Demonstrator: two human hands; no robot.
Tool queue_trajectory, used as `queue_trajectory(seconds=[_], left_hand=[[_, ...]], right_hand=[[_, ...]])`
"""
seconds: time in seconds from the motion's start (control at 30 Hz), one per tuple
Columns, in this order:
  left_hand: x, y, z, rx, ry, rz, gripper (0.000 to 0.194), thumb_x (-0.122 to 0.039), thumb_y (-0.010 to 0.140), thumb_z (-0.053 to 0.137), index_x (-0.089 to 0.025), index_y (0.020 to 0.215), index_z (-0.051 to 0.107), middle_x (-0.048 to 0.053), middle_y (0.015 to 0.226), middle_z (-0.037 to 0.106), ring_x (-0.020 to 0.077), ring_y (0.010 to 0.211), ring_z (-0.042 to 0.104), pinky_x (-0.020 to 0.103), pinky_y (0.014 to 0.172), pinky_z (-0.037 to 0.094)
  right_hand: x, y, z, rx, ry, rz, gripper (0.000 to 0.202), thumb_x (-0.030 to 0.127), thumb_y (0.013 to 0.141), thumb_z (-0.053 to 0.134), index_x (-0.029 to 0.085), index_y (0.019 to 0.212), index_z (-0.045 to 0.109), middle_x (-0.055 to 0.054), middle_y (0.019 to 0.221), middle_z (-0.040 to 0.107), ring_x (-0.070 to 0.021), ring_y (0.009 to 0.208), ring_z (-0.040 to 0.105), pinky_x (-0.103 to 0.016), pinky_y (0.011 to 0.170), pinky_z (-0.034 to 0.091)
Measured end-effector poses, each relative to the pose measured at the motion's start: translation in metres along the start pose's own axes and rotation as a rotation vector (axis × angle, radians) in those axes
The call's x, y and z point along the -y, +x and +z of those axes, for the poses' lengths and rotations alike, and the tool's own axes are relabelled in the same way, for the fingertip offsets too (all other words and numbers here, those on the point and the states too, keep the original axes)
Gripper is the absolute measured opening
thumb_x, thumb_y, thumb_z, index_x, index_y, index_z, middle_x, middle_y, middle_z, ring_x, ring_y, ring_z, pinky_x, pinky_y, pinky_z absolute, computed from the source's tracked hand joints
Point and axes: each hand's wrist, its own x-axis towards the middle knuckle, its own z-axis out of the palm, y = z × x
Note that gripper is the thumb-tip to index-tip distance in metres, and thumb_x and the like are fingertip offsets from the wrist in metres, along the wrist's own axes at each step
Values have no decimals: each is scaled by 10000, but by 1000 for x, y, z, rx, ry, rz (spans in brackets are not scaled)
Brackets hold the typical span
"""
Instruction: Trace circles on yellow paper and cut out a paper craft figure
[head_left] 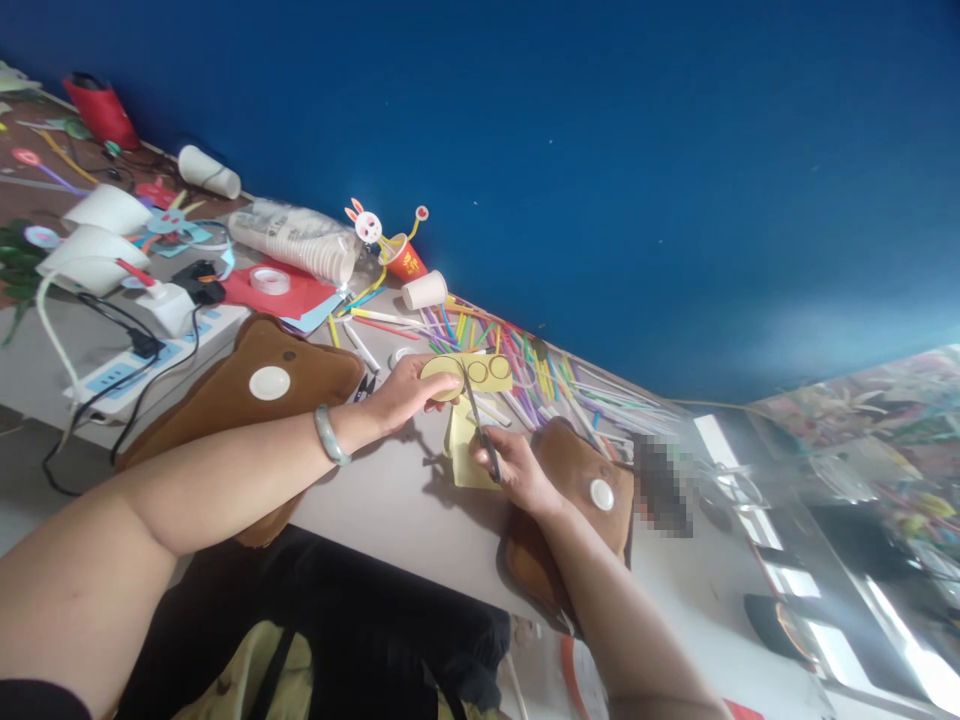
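Note:
My left hand (409,392) pinches a strip of yellow paper (487,372) with circles drawn on it, one large at the left end and smaller ones to the right. Dark-handled scissors (475,412) are in my right hand (517,470), their blades against the paper beside the large circle. Another piece of yellow paper (466,455) lies on the table beneath the scissors. Brown bear-shaped cushions lie under my forearms, one at the left (300,372) and one at the right (566,460).
Coloured sticks (525,375) spread along the blue wall. Behind my hands are a red cup (405,260), a white cup (424,291) and bagged cups (292,238). A power strip (112,375) with cables, a tape roll (270,281) and red paper (304,293) are at the left.

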Motion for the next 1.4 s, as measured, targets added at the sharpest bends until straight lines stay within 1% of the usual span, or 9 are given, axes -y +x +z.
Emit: queue_trajectory(seconds=[0.1, 0.2, 0.37, 0.63, 0.8, 1.07, 1.2, 1.27, 1.4], left_hand=[[1, 1, 0, -4, 8, 16, 214, -272, 794, 598, -161, 627, 522, -25, 564, 515, 77, 501, 449, 224, 494, 357], [1, 1, 1, -9, 13, 18, 228, -271, 787, 602, -163, 610, 506, -27, 556, 506, 75, 496, 442, 224, 493, 360], [-1, -1, 1, 12, 62, 3, 207, -284, 781, 612, -146, 638, 553, -15, 591, 527, 77, 528, 453, 215, 508, 372], [1, -1, 0, 26, 70, -19, 196, -290, 778, 605, -142, 655, 569, -9, 612, 536, 80, 547, 458, 210, 518, 379], [0, -2, 0, 20, 68, -7, 208, -294, 779, 609, -146, 641, 561, -12, 597, 529, 81, 537, 455, 213, 512, 377], [1, -1, -2, 50, 58, 36, 209, -280, 790, 609, -140, 638, 576, -12, 597, 540, 81, 537, 465, 221, 524, 387], [1, -1, -3, 42, 52, 39, 206, -284, 795, 609, -137, 651, 592, -5, 613, 571, 81, 532, 473, 222, 524, 392], [1, -1, -2, 34, 47, 43, 220, -291, 800, 612, -144, 641, 572, -7, 604, 561, 82, 531, 471, 224, 522, 390], [0, -1, -1, 10, 31, 59, 295, -318, 804, 630, -167, 597, 482, -29, 558, 486, 79, 521, 443, 221, 511, 366]], right_hand=[[0, 0, 0, 0, 8, 7, 603, 767, 740, 661, 194, 622, 513, 27, 596, 463, -120, 592, 384, -281, 592, 348], [-1, 0, 0, 2, 21, 2, 612, 776, 731, 663, 192, 623, 518, 25, 604, 471, -120, 595, 391, -277, 585, 347], [0, 0, 0, 14, 28, 8, 631, 801, 724, 649, 188, 636, 530, 27, 612, 461, -121, 601, 388, -280, 592, 340], [-2, -1, -1, 14, 36, -13, 597, 760, 754, 658, 190, 642, 522, 21, 620, 464, -131, 621, 411, -276, 584, 343], [-2, -1, -1, 17, 29, -11, 628, 802, 739, 636, 191, 648, 521, 23, 619, 457, -129, 611, 398, -279, 586, 341], [-2, 0, -1, 23, 43, -5, 625, 794, 729, 653, 190, 637, 518, 29, 612, 454, -122, 599, 392, -277, 587, 345], [-4, 0, -1, 30, 41, 0, 597, 761, 746, 664, 185, 653, 536, 22, 624, 464, -124, 601, 399, -281, 591, 350], [-3, 0, -1, 33, 41, -6, 589, 751, 755, 662, 186, 652, 532, 21, 624, 461, -124, 600, 401, -281, 587, 348], [1, -1, -1, 28, 41, -28, 592, 751, 767, 653, 188, 642, 522, 22, 617, 461, -125, 608, 408, -271, 575, 342]])
